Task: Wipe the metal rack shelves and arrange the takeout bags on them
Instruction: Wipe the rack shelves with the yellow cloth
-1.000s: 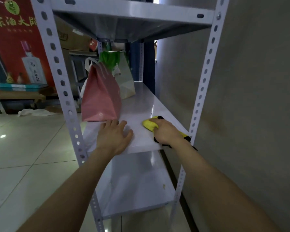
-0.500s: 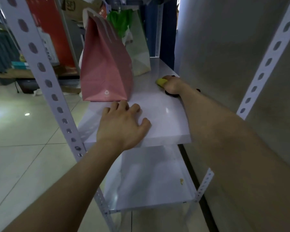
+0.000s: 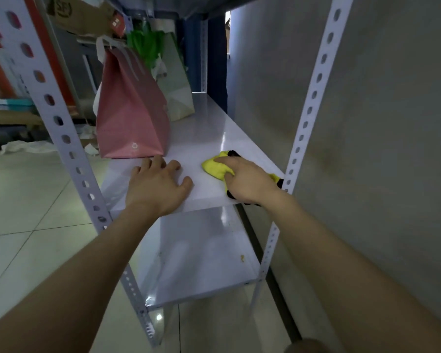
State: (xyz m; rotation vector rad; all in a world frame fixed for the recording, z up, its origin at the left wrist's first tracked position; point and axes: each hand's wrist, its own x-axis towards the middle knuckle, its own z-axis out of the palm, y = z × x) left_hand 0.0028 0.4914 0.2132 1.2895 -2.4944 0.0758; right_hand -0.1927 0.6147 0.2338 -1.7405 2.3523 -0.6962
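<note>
Right hand [image 3: 247, 182] w/ yellow cloth [image 3: 215, 166] pulled back to shelf [image 3: 209, 138] front edge; left hand [image 3: 158, 187] flat, fingers spread.

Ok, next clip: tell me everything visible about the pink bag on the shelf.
The pink bag is a paper-looking takeout bag, wide at the base and tapering to a folded top with pale handles. A small white logo sits low on its near face. It stands upright, leaning slightly, on the middle shelf near the left edge, in front of a pale bag. The left hand lies flat just before it; contact is unclear.
</note>
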